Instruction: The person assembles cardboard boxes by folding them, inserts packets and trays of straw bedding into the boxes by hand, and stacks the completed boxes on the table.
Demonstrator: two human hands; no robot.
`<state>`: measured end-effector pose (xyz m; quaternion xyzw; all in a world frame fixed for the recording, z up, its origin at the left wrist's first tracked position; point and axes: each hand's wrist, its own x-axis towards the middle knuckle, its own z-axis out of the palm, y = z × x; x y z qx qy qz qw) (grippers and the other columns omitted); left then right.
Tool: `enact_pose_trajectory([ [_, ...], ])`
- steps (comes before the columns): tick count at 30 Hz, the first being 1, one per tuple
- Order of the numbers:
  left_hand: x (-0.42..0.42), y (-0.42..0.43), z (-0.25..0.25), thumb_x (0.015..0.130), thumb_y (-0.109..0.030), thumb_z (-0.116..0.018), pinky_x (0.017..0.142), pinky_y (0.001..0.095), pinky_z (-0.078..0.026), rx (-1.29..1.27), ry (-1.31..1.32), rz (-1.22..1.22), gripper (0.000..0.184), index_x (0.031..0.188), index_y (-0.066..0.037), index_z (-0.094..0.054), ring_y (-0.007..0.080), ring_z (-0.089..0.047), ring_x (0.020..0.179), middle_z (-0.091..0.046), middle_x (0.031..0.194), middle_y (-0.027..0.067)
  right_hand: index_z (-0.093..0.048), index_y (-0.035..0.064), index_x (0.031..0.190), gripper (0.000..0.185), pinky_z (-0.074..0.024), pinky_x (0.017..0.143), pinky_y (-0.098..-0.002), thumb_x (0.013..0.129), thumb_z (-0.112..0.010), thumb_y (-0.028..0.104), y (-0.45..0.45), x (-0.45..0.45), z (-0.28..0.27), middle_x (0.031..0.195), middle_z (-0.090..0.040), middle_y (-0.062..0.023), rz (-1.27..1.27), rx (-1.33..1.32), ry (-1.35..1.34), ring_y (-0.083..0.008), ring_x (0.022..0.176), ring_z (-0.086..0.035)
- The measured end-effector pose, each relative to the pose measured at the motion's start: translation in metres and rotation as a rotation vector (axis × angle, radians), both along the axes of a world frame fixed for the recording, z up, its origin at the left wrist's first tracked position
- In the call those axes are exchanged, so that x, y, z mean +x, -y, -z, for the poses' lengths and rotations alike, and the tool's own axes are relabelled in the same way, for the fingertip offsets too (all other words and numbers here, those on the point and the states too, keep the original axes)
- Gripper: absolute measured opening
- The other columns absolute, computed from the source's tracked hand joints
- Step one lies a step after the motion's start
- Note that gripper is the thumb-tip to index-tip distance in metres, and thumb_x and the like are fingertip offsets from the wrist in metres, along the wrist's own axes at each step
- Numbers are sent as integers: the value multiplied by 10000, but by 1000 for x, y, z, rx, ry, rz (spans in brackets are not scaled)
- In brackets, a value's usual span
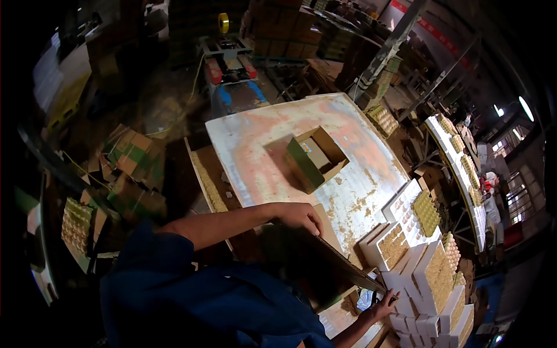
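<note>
Left hand [301, 218]: fingers clamped on the upper edge of the cardboard carton [332, 258]. Right hand [383, 305]: at the far end of that edge; can't tell if its fingers are clamped or only touching. Carton is in front of the body, at the near side of the tabletop [243, 151], dark panel slanting down from left hand to right.

Tight side is the right: white foam blocks [413, 271] just beside the right hand. More room ahead: surface shows between carton and the open box [304, 167], which sits in from the tabletop edges.

Counts: 2 hands, 1 carton held, 1 open box, 1 yellowish egg tray [426, 213] above the foam blocks. Blocks overlap, can't count. Past the far edge, 1 yellow tape roll [226, 23].
</note>
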<state>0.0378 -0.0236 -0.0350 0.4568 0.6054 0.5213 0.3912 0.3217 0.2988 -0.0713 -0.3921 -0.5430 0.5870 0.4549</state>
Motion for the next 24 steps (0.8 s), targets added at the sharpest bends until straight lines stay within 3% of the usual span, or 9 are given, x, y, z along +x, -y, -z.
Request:
enact_pose_trajectory([
  [8, 8, -13, -7, 884, -223, -636, 833, 281, -488, -46, -113, 199, 292, 1083, -19, -700, 155, -658, 922, -722, 1023, 95, -358, 28, 1455, 570, -423, 958, -381, 960, -572, 212, 2, 21, 8, 1378, -493, -145, -89, 33, -32, -229, 1252, -463],
  [11, 10, -14, -9, 886, -239, -629, 787, 290, -498, -29, -252, 225, 295, 1091, -38, -697, 157, -670, 880, -724, 1009, 94, -324, 101, 1489, 598, -375, 1027, -419, 974, -563, 289, -2, 26, 17, 1427, -461, -171, -108, 87, -20, -268, 1347, -401],
  [13, 9, -13, -21, 896, -237, -605, 785, 332, -500, -53, -313, 130, 273, 1074, -50, -698, 225, -675, 878, -716, 985, 120, -330, 23, 1472, 548, -408, 995, -368, 980, -525, 165, 14, 22, 2, 1411, -474, -142, -105, 99, -54, -236, 1267, -464],
  [14, 10, -15, -23, 896, -237, -605, 785, 332, -500, -53, -312, 132, 273, 1074, -50, -698, 225, -675, 878, -716, 985, 120, -327, 23, 1471, 532, -405, 1000, -365, 990, -504, 164, 17, 21, 0, 1414, -473, -144, -97, 86, -40, -233, 1275, -460],
  [16, 11, -17, -28, 905, -218, -570, 787, 382, -498, -18, -529, 59, 263, 1081, -59, -682, 311, -660, 882, -699, 964, 161, -325, 20, 1471, 550, -404, 1002, -363, 979, -516, 174, 15, 24, 3, 1414, -472, -143, -109, 94, -45, -238, 1273, -464],
  [19, 12, -16, -36, 908, -204, -549, 789, 412, -493, -26, -587, 65, 274, 1113, -57, -655, 364, -638, 882, -686, 948, 186, -332, 13, 1464, 587, -404, 1007, -365, 937, -540, 169, 25, 23, -6, 1408, -474, -136, -129, 73, -83, -254, 1261, -475],
  [22, 9, -22, -40, 899, -191, -534, 785, 419, -493, -10, -665, 178, 309, 1156, -54, -637, 370, -640, 875, -682, 955, 199, -340, 21, 1463, 624, -391, 1040, -379, 886, -546, 139, 18, 30, 0, 1402, -465, -161, -174, 59, -128, -281, 1272, -468],
  [24, 1, -31, -45, 892, -186, -530, 791, 426, -492, 10, -642, 85, 325, 1170, -54, -633, 375, -638, 876, -676, 958, 211, -339, 32, 1468, 643, -377, 1070, -390, 864, -540, 124, 19, 35, -4, 1402, -452, -192, -215, 78, -137, -299, 1292, -453],
])
